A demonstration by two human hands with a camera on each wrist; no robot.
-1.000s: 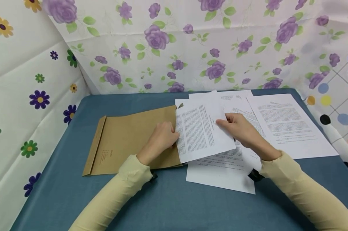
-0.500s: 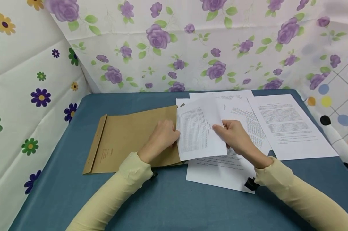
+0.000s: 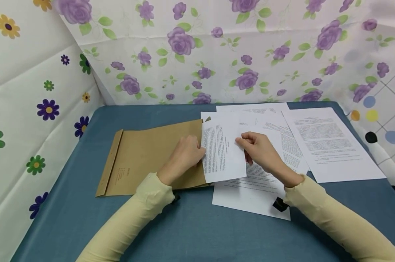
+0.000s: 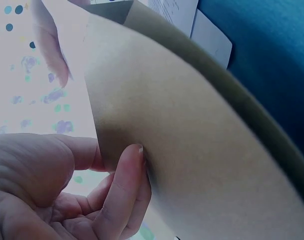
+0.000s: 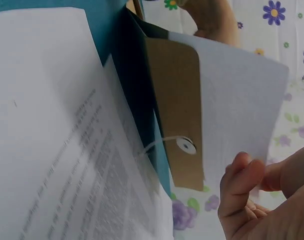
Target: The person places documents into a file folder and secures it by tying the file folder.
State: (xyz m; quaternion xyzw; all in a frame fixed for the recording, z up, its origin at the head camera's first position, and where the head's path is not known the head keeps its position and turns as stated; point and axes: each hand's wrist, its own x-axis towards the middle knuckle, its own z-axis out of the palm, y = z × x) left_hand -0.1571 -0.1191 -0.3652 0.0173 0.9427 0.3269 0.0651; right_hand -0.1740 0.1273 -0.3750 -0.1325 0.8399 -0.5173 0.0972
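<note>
A brown paper envelope (image 3: 158, 153) lies on the left half of the table, its mouth facing right. My left hand (image 3: 185, 153) pinches the upper layer at that mouth; the left wrist view shows thumb and fingers on the envelope's edge (image 4: 142, 90). A printed sheet (image 3: 221, 156) sits partly inside the envelope, its right part sticking out. At the sheet's right edge my right hand (image 3: 259, 149) pinches it between thumb and fingers. In the right wrist view the envelope's flap (image 5: 176, 110), with a white button (image 5: 185, 145) and string, hangs below the sheet (image 5: 236, 110).
Several printed papers (image 3: 253, 196) overlap on the table right of the envelope. Another printed page (image 3: 335, 145) lies at the far right. Blue cloth (image 3: 197, 233) covers the table, and flowered curtains (image 3: 217, 51) stand behind and at the left.
My right hand has moved left with the sheet, sliding it deeper into the envelope, so less of it shows. The left hand has kept its grip at the mouth.
</note>
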